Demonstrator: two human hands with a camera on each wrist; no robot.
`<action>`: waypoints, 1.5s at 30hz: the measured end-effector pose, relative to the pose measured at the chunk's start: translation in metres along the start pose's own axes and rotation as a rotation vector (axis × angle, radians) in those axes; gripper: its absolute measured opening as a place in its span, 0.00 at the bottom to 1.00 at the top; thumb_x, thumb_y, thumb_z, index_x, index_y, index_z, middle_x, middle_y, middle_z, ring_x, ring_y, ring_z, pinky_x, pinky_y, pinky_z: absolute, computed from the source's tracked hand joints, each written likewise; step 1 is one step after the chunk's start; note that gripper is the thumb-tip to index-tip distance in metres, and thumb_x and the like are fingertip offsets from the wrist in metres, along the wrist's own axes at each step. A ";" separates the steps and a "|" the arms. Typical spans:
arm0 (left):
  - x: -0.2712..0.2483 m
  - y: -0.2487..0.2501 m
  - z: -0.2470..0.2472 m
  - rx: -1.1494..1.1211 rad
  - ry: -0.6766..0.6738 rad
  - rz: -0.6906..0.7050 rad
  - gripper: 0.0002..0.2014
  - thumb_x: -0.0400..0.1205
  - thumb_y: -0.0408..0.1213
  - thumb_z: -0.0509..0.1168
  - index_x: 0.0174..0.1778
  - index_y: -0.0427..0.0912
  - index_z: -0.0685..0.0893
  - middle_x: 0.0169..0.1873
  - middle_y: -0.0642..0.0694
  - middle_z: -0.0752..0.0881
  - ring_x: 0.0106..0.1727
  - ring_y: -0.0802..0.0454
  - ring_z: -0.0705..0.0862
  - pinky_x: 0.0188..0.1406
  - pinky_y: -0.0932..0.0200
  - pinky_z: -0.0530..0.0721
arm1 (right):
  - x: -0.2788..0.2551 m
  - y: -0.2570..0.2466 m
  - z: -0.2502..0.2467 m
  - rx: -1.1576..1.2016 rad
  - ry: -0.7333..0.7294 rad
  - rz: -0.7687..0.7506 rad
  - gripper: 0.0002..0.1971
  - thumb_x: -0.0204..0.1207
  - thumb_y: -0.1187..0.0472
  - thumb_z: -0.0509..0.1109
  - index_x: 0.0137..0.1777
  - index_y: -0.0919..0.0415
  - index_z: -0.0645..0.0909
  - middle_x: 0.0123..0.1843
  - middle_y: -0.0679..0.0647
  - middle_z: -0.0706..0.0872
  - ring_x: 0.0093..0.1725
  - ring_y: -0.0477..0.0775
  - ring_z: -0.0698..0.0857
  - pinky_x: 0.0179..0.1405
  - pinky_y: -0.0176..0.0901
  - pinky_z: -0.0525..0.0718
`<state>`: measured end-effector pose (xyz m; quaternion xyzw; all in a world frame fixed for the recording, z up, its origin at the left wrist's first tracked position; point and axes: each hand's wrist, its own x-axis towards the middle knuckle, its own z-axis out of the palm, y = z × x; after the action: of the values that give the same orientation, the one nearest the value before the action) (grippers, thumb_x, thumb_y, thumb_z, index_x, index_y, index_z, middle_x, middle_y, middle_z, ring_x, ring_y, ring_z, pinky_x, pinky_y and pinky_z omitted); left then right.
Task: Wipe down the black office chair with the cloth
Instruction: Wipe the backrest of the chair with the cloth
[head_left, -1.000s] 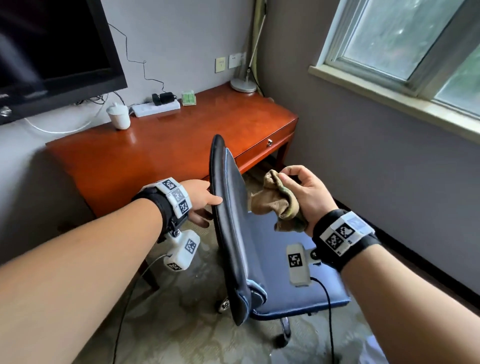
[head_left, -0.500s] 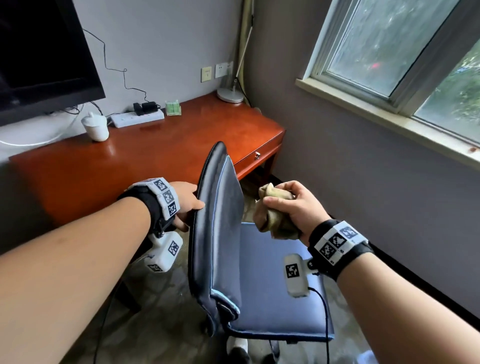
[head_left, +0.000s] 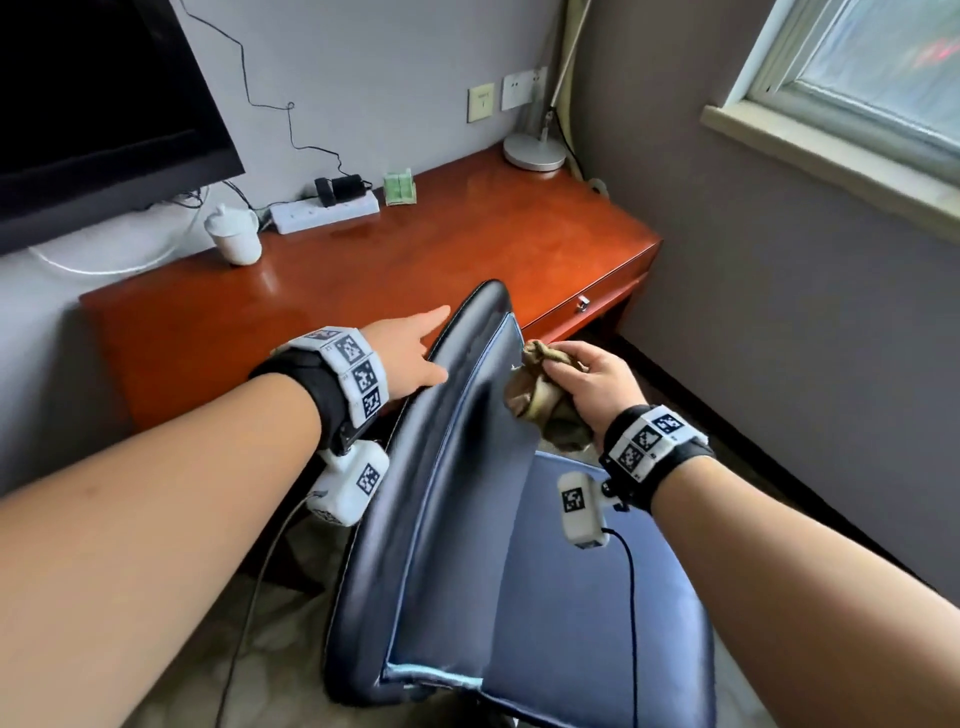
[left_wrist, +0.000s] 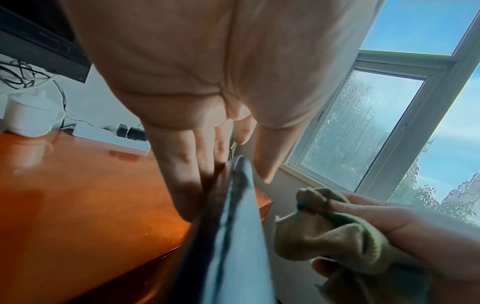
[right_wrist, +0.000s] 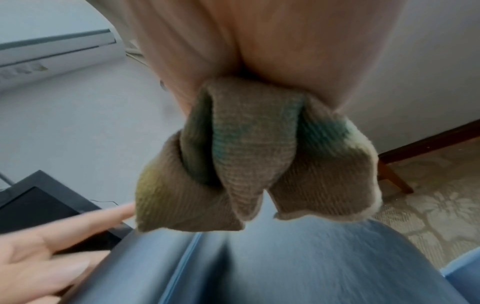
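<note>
The left hand (head_left: 410, 353) lies flat with fingers straight against the back of the black office chair (head_left: 457, 467); the right hand (head_left: 597, 384) clutches the bunched cloth (head_left: 535, 400) against the backrest's front

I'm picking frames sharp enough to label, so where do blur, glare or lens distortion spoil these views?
Head view: mostly sharp, glare streaks on the desk, window smeared. Left wrist view: left hand looms swollen by the wide lens, chair back smeared. Right wrist view: cloth is crisp, chair and left hand below it motion-blurred.
</note>
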<state>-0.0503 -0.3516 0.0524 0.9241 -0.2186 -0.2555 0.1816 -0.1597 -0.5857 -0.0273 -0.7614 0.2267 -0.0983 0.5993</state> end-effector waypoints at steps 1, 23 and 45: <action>0.007 0.005 -0.001 0.015 0.012 0.023 0.43 0.87 0.45 0.71 0.93 0.63 0.51 0.79 0.40 0.81 0.76 0.44 0.82 0.69 0.60 0.76 | 0.012 0.003 0.002 -0.008 -0.004 0.000 0.10 0.72 0.54 0.77 0.51 0.41 0.92 0.49 0.51 0.95 0.53 0.58 0.93 0.62 0.64 0.89; 0.052 -0.003 0.001 0.219 -0.067 -0.003 0.43 0.86 0.44 0.68 0.91 0.69 0.49 0.65 0.43 0.89 0.63 0.39 0.88 0.63 0.46 0.86 | 0.102 0.007 0.059 -0.559 -0.096 -0.180 0.10 0.80 0.54 0.70 0.56 0.53 0.90 0.44 0.52 0.87 0.49 0.59 0.87 0.46 0.39 0.76; 0.032 -0.010 0.009 0.171 -0.048 -0.085 0.43 0.88 0.44 0.68 0.90 0.72 0.48 0.57 0.41 0.90 0.64 0.43 0.89 0.69 0.41 0.84 | 0.078 0.003 0.055 -0.625 -0.293 -0.244 0.12 0.81 0.57 0.69 0.58 0.47 0.92 0.47 0.52 0.92 0.45 0.56 0.90 0.43 0.37 0.82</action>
<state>-0.0274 -0.3606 0.0286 0.9383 -0.2046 -0.2654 0.0856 -0.0690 -0.5741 -0.0545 -0.9353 0.0650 0.0151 0.3475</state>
